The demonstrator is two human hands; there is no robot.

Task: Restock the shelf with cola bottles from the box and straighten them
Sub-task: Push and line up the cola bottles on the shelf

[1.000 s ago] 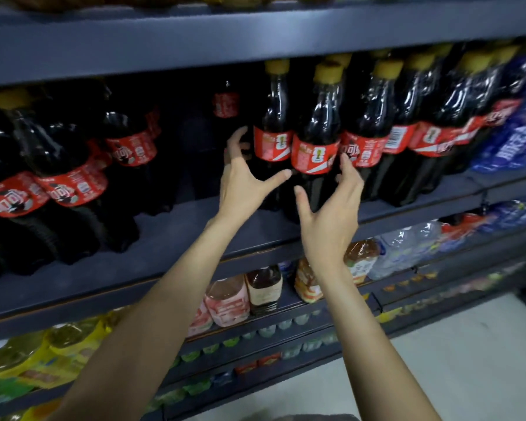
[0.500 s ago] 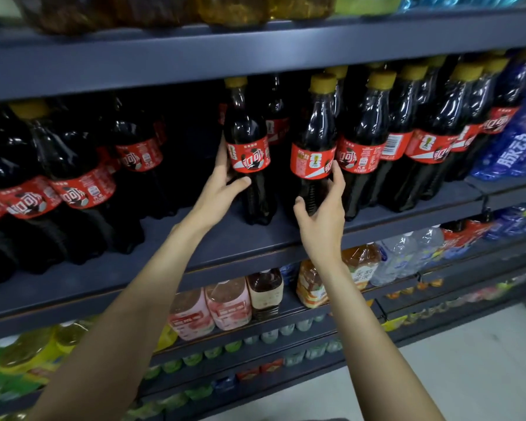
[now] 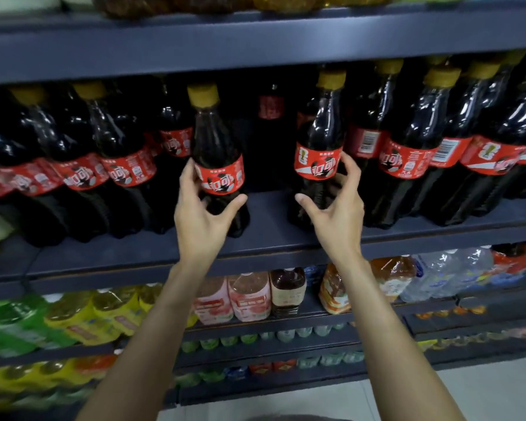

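Both my hands on cola bottles, dark shelf (image 3: 274,235).
My left hand (image 3: 199,218) grips one cola bottle (image 3: 217,153); my right hand (image 3: 336,208) grips another bottle (image 3: 319,153), both upright.

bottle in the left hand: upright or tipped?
Roughly upright, leaning slightly. The cola bottle stands with its base on the shelf, yellow cap on top, while the left hand grips its lower body.

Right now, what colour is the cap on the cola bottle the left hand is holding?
Yellow. The cap on the cola bottle shows best in the head view.
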